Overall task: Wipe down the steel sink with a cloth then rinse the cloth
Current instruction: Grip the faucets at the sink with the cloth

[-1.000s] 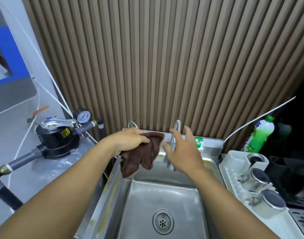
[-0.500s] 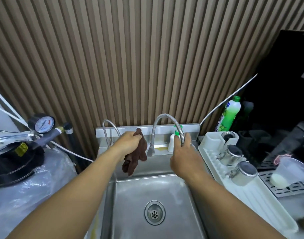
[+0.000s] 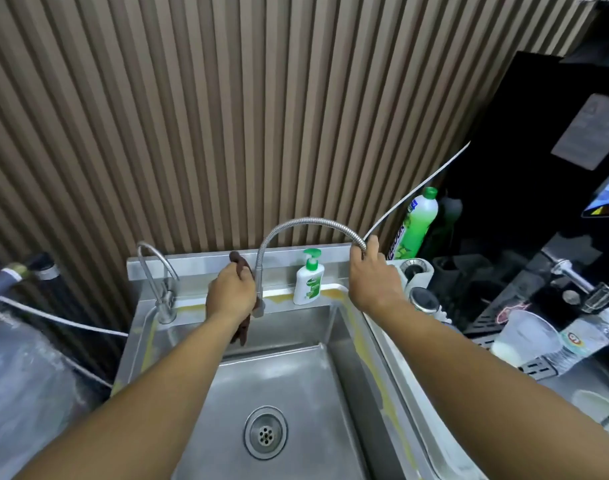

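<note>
While the left hand (image 3: 231, 296) curls its fingers round the dark brown cloth (image 3: 239, 264) at the foot of the ribbed steel gooseneck tap (image 3: 306, 221), behind the steel sink (image 3: 296, 382), the right hand (image 3: 374, 284) grips the spout's end. The spout is now swung rightwards past the white-and-green soap bottle (image 3: 309, 280), above the white drying rack (image 3: 420, 278).

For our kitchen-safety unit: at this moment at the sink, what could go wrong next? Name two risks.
1. The right hand holds the end of the flexible tap near the right rim of the sink, beside the drying rack; water turned on might spray outside it.
2. The left hand grips the brown cloth at the tap's base, near the soap bottle on the back ledge; a wide wipe could topple it.
</note>
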Demonstrator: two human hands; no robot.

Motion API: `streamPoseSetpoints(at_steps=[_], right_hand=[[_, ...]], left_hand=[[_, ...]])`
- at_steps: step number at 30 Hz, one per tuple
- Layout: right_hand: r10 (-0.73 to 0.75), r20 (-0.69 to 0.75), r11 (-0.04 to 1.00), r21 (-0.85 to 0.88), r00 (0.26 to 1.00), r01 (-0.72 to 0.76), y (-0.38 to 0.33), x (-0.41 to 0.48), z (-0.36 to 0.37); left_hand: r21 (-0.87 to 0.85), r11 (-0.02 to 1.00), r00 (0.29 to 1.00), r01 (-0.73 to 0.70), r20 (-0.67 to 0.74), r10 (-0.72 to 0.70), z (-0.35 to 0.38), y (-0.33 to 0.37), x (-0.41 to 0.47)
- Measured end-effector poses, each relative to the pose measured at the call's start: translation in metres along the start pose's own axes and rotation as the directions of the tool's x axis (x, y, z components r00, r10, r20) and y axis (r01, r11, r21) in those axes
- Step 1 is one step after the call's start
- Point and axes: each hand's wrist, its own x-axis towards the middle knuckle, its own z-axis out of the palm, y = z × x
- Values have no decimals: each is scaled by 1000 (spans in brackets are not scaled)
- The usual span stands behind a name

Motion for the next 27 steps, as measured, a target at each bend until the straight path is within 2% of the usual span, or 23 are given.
streamPoseSetpoints(at_steps=[12,18,27], right_hand=[[-103,24,993,65,994,102,39,84,32],[-149,-118,984,84,982,160,42,76,55],[-66,-243,995,54,968,81,25,20,78]], left_hand=[[-47,995,984,93,-149,-99,45,21,17],[-57,992,972,110,-202,-119,44,7,20],[-122,984,982,131,-119,-146,17,-24,21]])
